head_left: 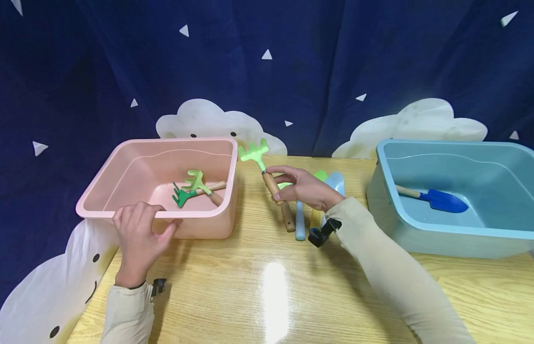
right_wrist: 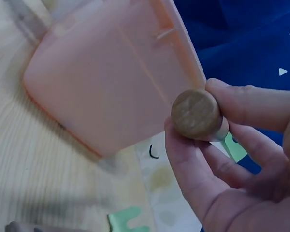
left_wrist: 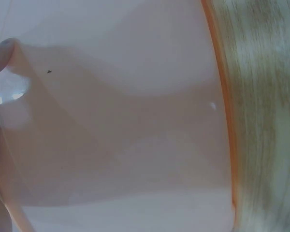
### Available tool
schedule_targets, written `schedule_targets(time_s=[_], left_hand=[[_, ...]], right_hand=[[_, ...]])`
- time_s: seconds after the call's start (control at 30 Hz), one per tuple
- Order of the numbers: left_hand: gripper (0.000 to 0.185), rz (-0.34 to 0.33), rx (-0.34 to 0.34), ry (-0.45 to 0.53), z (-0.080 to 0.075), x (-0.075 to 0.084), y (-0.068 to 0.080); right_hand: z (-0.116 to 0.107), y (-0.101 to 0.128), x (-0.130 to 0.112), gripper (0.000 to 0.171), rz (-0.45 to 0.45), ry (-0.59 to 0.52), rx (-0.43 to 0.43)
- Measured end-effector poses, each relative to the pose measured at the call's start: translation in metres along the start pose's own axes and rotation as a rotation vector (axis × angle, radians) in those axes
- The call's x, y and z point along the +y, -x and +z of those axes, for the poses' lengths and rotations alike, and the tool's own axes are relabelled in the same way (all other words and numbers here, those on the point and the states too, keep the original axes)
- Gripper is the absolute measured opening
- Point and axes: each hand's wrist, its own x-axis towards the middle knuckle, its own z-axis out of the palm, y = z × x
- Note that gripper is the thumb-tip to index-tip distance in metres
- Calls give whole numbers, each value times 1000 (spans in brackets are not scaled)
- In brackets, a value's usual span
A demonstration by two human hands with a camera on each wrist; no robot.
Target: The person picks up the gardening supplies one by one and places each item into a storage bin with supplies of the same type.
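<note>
On the right of the surface (head_left: 223, 286) sits a blue bin (head_left: 456, 240) with a blue trowel (head_left: 445, 200) inside; on the left, a pink bin (head_left: 206, 230) contains a dark green rake (head_left: 180, 195) and a pale green rake (head_left: 198, 182). Loose tools (head_left: 300, 222) lie between the bins, partly hidden by the right hand (head_left: 307, 188). That hand pinches the wooden handle of a lime rake (head_left: 270, 182), just right of the pink bin, whose right wall separates it from the two rakes inside. The left hand (head_left: 139, 234), well left of the lime rake, curls over the pink bin's near rim.
</note>
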Motion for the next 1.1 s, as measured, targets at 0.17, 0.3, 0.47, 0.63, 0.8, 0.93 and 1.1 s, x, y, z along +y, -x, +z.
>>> schedule_targets(time_s=[0.17, 0.3, 0.47, 0.63, 0.8, 0.93, 1.1], left_hand=[[46, -3, -2, 3, 0, 0, -1], [47, -3, -6, 0, 0, 0, -1], [47, -1, -1, 1, 0, 0, -2], [47, 0, 4, 0, 0, -1, -1], [48, -8, -5, -4, 0, -1, 1], [49, -13, -6, -4, -1, 0, 1], [55, -8, -2, -1, -1, 1, 0]], right_hand=[[5, 5, -13, 70, -11, 23, 5], [4, 9, -22, 71, -20, 54, 9], [2, 11, -29, 69, -28, 71, 27], [4, 10, -36, 70, -51, 108, 37], [8, 10, -50, 70, -70, 194, 37], [12, 8, -68, 72, -82, 268, 42], [17, 5, -91, 72, -89, 323, 11]])
